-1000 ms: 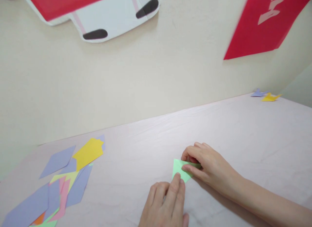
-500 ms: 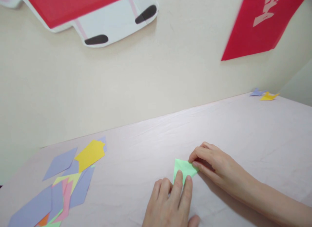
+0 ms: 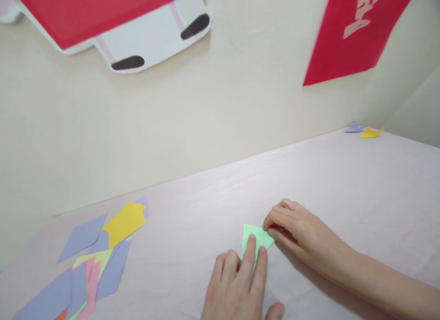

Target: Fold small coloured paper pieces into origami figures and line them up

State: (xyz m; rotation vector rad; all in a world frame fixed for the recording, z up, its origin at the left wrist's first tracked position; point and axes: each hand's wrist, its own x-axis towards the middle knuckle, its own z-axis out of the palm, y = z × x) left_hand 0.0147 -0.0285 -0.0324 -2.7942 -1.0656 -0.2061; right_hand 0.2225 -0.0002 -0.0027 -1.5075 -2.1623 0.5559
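Note:
A small folded piece of light green paper lies flat on the pale pink tablecloth. My left hand comes in from the bottom edge, its fingers held together and pressing the paper's near corner down. My right hand reaches in from the right, its fingertips curled and pinching the paper's right corner against the cloth.
Several loose coloured paper sheets, purple, yellow and pink, lie scattered at the left of the table. Two small folded paper shapes, purple and yellow, sit at the far right corner. A cream wall with red and white decorations rises right behind the table.
My right hand slid from over the paper's middle out to its right corner. My left hand's fingers moved further onto the paper. The view shifted slightly.

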